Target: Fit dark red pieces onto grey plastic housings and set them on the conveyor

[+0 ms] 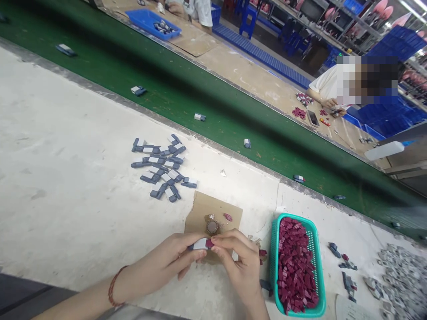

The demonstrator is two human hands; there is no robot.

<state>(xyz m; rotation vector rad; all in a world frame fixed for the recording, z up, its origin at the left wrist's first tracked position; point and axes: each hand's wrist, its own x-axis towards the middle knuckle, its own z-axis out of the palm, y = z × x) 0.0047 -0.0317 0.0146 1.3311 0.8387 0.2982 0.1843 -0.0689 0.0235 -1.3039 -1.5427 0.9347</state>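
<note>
My left hand (pixel 173 260) pinches a small white and grey part (pixel 200 244) between thumb and fingers. My right hand (pixel 238 264) presses a small maroon piece (pixel 210 243) against the end of that part with thumb and forefinger. Both hands hover over a brown cardboard scrap (pixel 200 209) that carries a small round metal object (pixel 212 226) and one loose maroon piece (pixel 228 217). A teal basket (pixel 274 249) full of maroon pieces stands just right of my right hand.
A heap of several grey-and-white parts (pixel 163 169) lies on the white bench beyond the cardboard. Grey parts (pixel 400 280) pile at the far right. A green conveyor belt (pixel 167 84) carries scattered parts. Across it a person (pixel 328 86) works; a blue tray (pixel 147 20) sits further left.
</note>
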